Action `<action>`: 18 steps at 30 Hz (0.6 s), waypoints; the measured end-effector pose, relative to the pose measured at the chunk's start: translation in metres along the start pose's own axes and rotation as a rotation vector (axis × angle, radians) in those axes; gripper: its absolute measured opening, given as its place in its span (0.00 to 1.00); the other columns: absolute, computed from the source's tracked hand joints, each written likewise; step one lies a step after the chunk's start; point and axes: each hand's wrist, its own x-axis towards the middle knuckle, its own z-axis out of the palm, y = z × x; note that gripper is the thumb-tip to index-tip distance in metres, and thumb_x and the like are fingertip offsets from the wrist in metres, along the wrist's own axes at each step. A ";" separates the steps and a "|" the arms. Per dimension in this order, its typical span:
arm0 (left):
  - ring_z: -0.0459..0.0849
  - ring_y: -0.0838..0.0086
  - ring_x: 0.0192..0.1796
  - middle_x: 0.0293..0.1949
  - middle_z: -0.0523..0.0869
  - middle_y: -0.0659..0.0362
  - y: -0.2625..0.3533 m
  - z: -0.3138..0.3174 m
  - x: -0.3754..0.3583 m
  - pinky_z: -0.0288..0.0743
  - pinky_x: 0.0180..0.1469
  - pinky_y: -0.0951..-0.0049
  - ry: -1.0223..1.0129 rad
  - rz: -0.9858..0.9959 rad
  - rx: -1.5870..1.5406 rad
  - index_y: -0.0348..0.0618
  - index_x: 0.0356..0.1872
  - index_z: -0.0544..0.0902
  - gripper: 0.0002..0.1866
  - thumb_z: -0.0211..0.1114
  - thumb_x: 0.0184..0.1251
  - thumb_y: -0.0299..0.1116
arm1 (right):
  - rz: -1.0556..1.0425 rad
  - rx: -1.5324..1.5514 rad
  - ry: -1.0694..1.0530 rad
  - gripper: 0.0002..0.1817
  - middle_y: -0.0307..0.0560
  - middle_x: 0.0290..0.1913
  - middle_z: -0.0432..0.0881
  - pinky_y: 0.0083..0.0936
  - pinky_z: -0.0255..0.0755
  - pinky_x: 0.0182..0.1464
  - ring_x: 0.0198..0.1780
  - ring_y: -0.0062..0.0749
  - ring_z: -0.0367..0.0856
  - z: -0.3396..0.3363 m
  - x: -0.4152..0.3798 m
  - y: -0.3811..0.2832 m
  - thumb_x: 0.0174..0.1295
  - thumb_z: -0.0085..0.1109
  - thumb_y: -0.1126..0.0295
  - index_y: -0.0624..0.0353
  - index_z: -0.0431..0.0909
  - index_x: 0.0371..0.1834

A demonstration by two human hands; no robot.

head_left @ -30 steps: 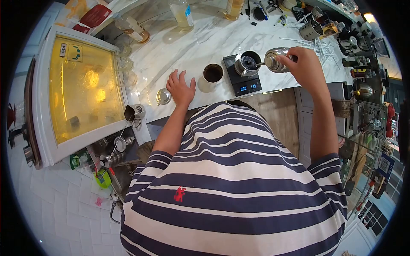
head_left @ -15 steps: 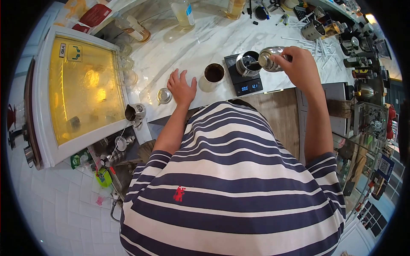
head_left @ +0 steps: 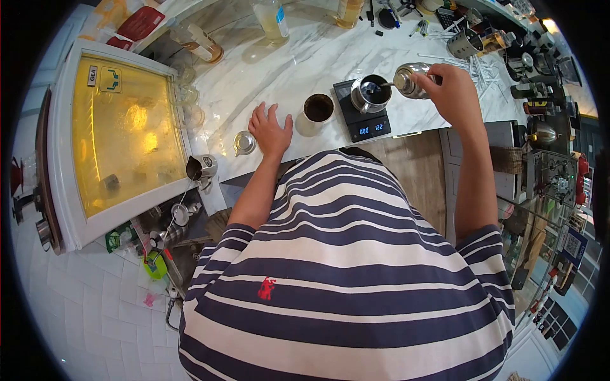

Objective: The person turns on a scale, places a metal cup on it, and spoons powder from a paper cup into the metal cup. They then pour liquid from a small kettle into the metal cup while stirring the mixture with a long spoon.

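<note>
Right hand [head_left: 451, 89] grips a steel kettle [head_left: 410, 79], its spout tilted over the metal cup [head_left: 370, 93] on the scale [head_left: 362, 114]; left hand [head_left: 270, 131] rests flat and unclenched on the marble counter [head_left: 286, 63].

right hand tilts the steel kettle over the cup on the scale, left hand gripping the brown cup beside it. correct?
Not quite. In the head view the left hand lies flat on the marble counter, apart from the brown cup. The right hand does tilt the steel kettle over the cup on the scale.
</note>
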 end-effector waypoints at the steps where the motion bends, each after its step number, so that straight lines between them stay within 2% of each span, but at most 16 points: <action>1: 0.66 0.50 0.76 0.71 0.73 0.48 0.000 0.000 0.000 0.53 0.77 0.44 0.002 0.000 0.000 0.47 0.63 0.82 0.29 0.74 0.64 0.47 | -0.012 -0.006 0.004 0.22 0.55 0.23 0.83 0.36 0.71 0.32 0.24 0.39 0.80 0.000 0.001 -0.001 0.66 0.72 0.55 0.70 0.88 0.36; 10: 0.66 0.50 0.76 0.71 0.73 0.48 0.000 0.001 -0.001 0.53 0.77 0.44 0.008 -0.005 0.010 0.47 0.63 0.82 0.28 0.74 0.64 0.48 | 0.005 0.067 -0.026 0.22 0.52 0.22 0.81 0.34 0.69 0.31 0.24 0.35 0.76 -0.003 -0.008 -0.011 0.67 0.73 0.55 0.70 0.87 0.36; 13: 0.66 0.50 0.76 0.71 0.73 0.48 -0.001 0.002 0.000 0.53 0.77 0.44 0.005 -0.007 0.016 0.48 0.63 0.82 0.28 0.74 0.64 0.48 | 0.036 0.041 -0.083 0.24 0.58 0.22 0.81 0.42 0.73 0.35 0.26 0.50 0.81 -0.012 -0.011 -0.009 0.64 0.72 0.53 0.70 0.87 0.35; 18: 0.66 0.50 0.76 0.72 0.73 0.48 -0.001 0.002 -0.001 0.54 0.77 0.44 0.005 -0.011 0.007 0.48 0.63 0.82 0.28 0.74 0.64 0.48 | 0.046 0.000 -0.044 0.23 0.59 0.22 0.81 0.41 0.73 0.35 0.26 0.50 0.81 -0.016 -0.009 -0.002 0.64 0.72 0.53 0.70 0.88 0.36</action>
